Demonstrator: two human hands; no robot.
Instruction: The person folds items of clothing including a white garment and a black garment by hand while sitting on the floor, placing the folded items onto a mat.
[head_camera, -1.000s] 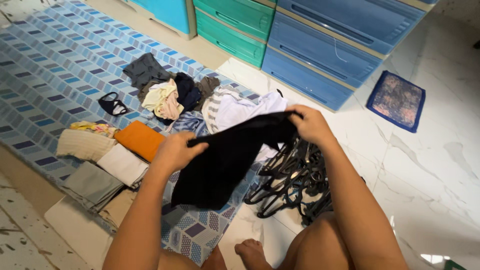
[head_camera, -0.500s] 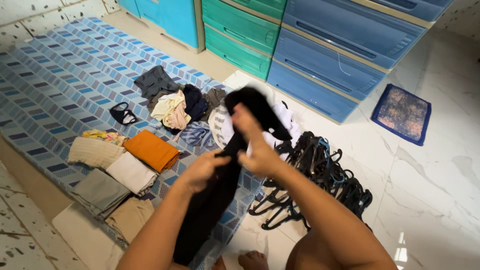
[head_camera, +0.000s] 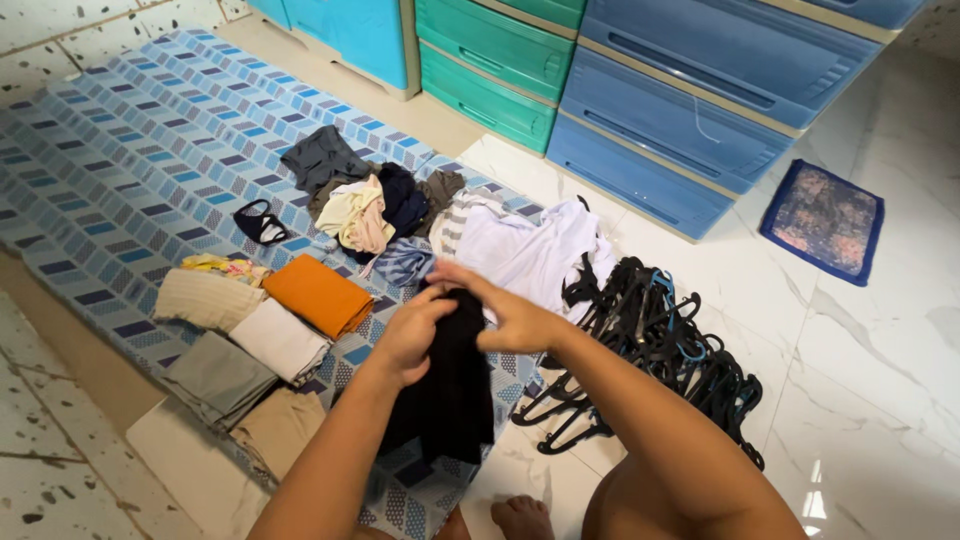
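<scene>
Two hands are closed on one black garment (head_camera: 452, 385), which is held folded lengthwise just above the patterned mat (head_camera: 120, 140): the left hand (head_camera: 412, 335) is clamped on its upper left edge, and the right hand (head_camera: 510, 318) is pinched over the top fold, the two hands almost touching. The lower half of the garment is left hanging loose below the hands, so the fold could be lost if either grip is eased before the cloth is laid flat; the layers look thin and slippery enough to slide apart. Just right of the right hand a heap of black hangers (head_camera: 650, 350) is spread on the tiled floor (head_camera: 860, 380), and the dangling hem could be snagged there. Beyond the hands, a pile of unfolded clothes (head_camera: 400, 215) is heaped, and left of the left hand the folded stack (head_camera: 270, 320) could be knocked askew.
</scene>
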